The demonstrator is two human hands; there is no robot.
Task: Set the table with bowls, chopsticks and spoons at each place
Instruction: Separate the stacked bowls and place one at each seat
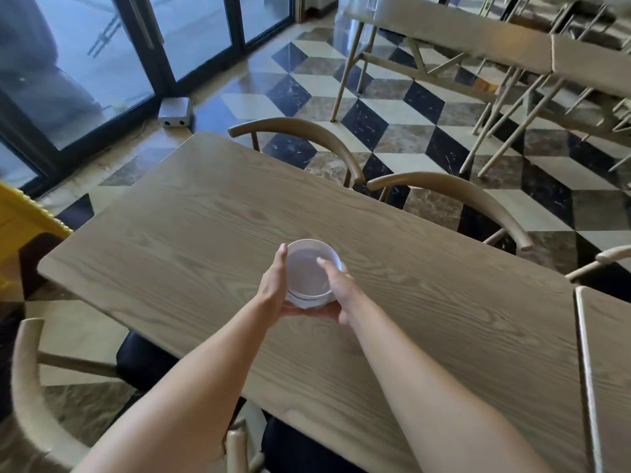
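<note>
Two bare forearms reach up from the bottom edge of the frame toward the centre, over a wooden table [211, 213] that runs from centre left to lower right. At the lower left a chair [25, 380] with a curved pale back and a dark seat stands against the table's near edge. Just left of centre the left hand [273, 288] cups a stack of white bowls [309, 271] from the left and from underneath, palm against the side and fingers under the base, so it is grasping the stack. The bowls sit at the middle of the frame, held above the tabletop; whether the base touches the wood cannot be told. Just right of them the right hand [336, 285] lies over the right rim, fingers [324, 264] reaching into the top bowl and gripping it. Beyond the table's far edge, two chairs [471, 196] with curved backs stand on a checkered floor [386, 107].
</note>
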